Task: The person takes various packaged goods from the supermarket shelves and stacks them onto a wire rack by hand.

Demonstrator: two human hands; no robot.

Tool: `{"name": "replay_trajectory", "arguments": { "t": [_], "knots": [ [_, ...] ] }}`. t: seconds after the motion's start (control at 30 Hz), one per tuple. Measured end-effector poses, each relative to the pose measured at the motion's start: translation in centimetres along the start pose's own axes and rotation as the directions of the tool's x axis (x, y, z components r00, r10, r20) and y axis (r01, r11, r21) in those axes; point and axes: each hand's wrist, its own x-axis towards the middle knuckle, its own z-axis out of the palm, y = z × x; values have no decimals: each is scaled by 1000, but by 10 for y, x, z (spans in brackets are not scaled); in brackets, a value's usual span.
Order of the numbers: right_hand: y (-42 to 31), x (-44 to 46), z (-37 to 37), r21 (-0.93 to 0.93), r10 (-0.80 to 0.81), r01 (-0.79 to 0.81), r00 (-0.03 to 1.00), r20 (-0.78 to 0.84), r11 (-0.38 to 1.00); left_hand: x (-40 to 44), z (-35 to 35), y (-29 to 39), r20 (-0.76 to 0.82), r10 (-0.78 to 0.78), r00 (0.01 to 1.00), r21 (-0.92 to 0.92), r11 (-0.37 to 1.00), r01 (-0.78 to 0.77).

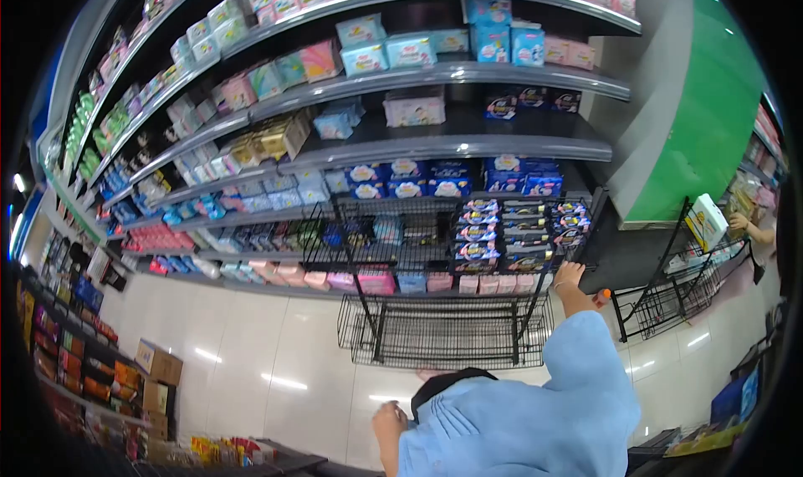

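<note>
My right hand (570,275) is closed at the right upright of a black wire display rack (443,364), in front of the lower shelf. Behind the rack's upper part, dark packs with pink and blue prints (504,234) stand in stacks; whether they sit on the rack or the shelf, I cannot tell. The rack's low wire basket shows bare mesh. My left hand (389,416) hangs low beside my body, fingers curled, with nothing visible in it.
A long curved shelf unit (452,74) carries rows of packaged goods. A second wire rack (669,301) with a white pack (708,223) stands at right, where another person's hand (740,222) reaches in. Cardboard boxes (159,362) are stacked at left. An orange-capped bottle (602,296) shows beside my right arm.
</note>
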Motion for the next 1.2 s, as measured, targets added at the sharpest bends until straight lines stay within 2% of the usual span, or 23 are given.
{"name": "replay_trajectory", "arguments": {
  "t": [0.1,0.17,0.2,0.27,0.4,0.5,0.53,0.63,0.67,0.8,0.9,0.93,0.97,1.0,1.03,1.1,1.13,1.17,1.2],
  "knots": [
    [0,-2,-2,-3,-2,2,1000,-24,1000,1,32,2,206,54,977,1,998,-56],
    [3,-5,2,11,-19,20,994,-112,1000,-11,47,2,349,64,935,44,995,-84],
    [4,-8,4,17,-38,43,976,-213,999,-11,60,0,408,62,911,84,991,-105],
    [5,-8,5,9,-27,29,975,-219,1000,-6,54,9,556,54,829,137,978,-156],
    [-1,-16,0,-19,5,-10,969,-249,1000,2,28,19,566,48,823,202,960,-195],
    [-4,-18,1,-20,39,-46,966,-255,999,-2,35,13,451,23,892,199,972,-126],
    [-5,-20,-5,14,52,-50,970,-236,999,-1,39,8,493,-30,869,181,981,-69],
    [-6,-20,-9,-33,62,-73,966,-249,997,-1,41,6,519,-87,851,163,987,1],
    [-5,-22,-14,-35,60,-69,977,-207,997,3,39,11,549,-121,827,210,978,3],
    [-6,-22,-10,-55,56,-68,979,-196,996,49,50,33,628,112,770,107,968,-228],
    [0,-31,-25,-44,-22,15,983,-184,999,71,56,57,671,244,700,44,929,-366],
    [-1,-28,-24,-66,-24,15,991,-133,998,92,29,116,502,406,764,-138,909,-392],
    [3,-27,-26,-83,-75,68,994,-83,994,113,10,172,310,548,777,-318,830,-458],
    [5,-25,-26,-64,-91,85,991,-95,994,127,-14,233,137,647,750,-433,720,-542],
    [7,-26,-25,-44,-115,111,988,-105,993,133,-39,294,-65,741,669,-473,568,-674],
    [11,-29,-15,-51,-155,146,947,-281,988,120,-70,383,-287,728,623,-744,240,-624],
    [18,-32,-14,7,-215,224,943,-255,975,108,-83,423,-400,714,575,-843,-41,-536],
    [30,-36,-29,70,-277,301,932,-233,951,96,-91,459,-518,660,544,-850,-323,-416],
    [41,-37,-24,162,-301,371,891,-339,915,80,-93,495,-618,578,532,-784,-501,-366]
  ]
}}
